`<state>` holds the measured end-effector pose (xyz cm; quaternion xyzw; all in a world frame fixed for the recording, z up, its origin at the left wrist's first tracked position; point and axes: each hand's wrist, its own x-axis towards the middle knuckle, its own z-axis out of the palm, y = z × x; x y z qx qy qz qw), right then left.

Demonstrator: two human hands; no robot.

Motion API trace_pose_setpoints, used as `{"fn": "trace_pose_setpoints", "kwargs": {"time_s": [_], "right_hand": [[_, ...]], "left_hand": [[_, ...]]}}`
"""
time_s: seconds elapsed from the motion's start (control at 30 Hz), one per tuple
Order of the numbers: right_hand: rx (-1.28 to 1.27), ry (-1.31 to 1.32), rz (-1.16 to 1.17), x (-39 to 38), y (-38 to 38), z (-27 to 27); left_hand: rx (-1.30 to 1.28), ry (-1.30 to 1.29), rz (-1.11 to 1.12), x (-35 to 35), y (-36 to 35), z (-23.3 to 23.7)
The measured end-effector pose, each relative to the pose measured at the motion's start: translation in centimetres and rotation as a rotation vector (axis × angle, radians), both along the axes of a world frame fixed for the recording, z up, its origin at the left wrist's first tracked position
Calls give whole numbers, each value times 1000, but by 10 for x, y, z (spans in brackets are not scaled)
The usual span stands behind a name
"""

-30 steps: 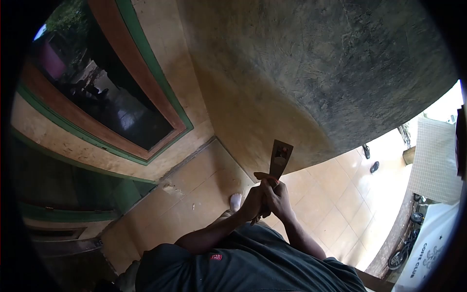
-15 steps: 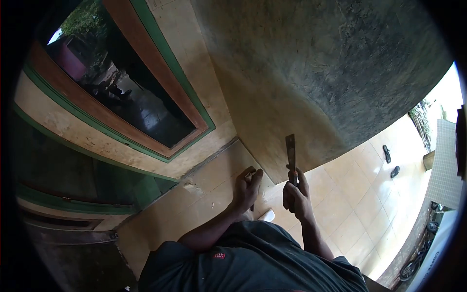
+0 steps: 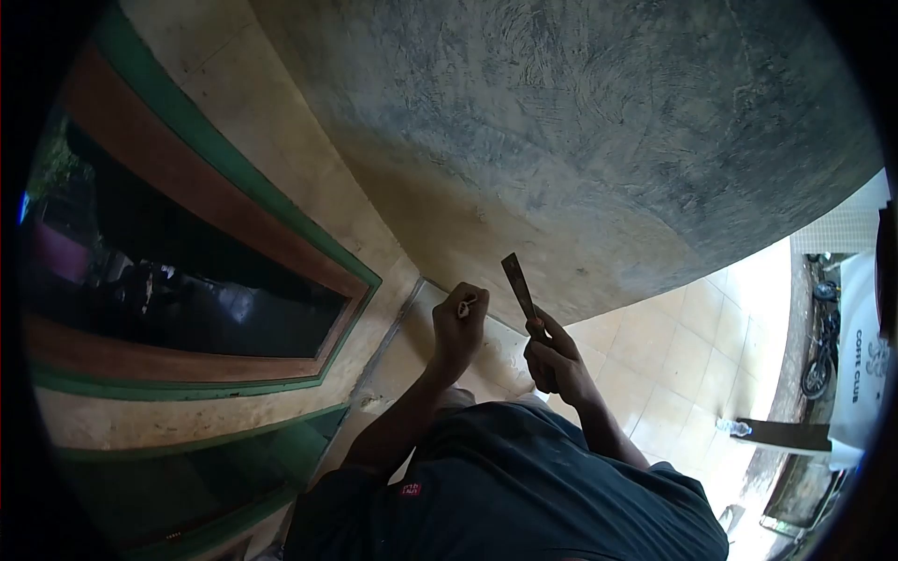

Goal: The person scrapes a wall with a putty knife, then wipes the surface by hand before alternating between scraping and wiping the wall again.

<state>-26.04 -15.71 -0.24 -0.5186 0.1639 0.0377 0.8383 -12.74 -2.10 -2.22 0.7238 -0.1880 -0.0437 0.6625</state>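
Observation:
My right hand is closed round the handle of a scraper with a long, narrow, dark blade. The blade points up and leans left, in front of the wall's lower part. My left hand is a fist around a small thing with a pale, ring-like end showing at the top. The rest of that thing is hidden in the fingers. Both hands are apart, held out before my body. Behind them rises a rough wall, grey plaster above and yellowish near its foot.
A window with a brown and green frame is on the left. Pale floor tiles spread to the right. Farther right are a plastic bottle, a motorcycle and a white banner with lettering.
My view has swung round, bringing more of the banner in at the right. My left hand has come up, its fist turned, and the scraper blade now leans farther left.

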Motion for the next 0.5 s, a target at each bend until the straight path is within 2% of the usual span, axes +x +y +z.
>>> {"fn": "trace_pose_setpoints", "kwargs": {"time_s": [0.03, 0.1, 0.13, 0.17, 0.2, 0.23, 0.27, 0.3, 0.37, 0.5], "right_hand": [[-6, 14, -27, 5, 5, 0], [-4, -42, -126, 16, 16, -1], [-67, -7, -187, 20, 20, 13], [-70, 4, -205, 26, 21, 11], [-321, -122, -239, 29, 22, 6], [-574, -243, -266, 29, 23, 4], [-235, -5, -235, 21, 21, 13], [-109, -45, -281, 17, 17, -2], [-147, -122, -295, 17, 5, 4], [-265, -58, -266, 19, -26, 27]], "left_hand": [[-6, 14, -27, 6, 0, 7], [-65, -542, -328, 20, -4, 17], [-78, -532, -344, 26, -9, 22], [-128, -713, -416, 29, -17, 27], [-180, -890, -488, 32, -25, 30], [-189, -877, -505, 34, -32, 32], [-207, -970, -557, 37, -39, 34], [-226, -1066, -607, 40, -46, 35], [-246, -1103, -663, 48, -64, 38], [-324, -1217, -664, 58, -101, 36]]}}
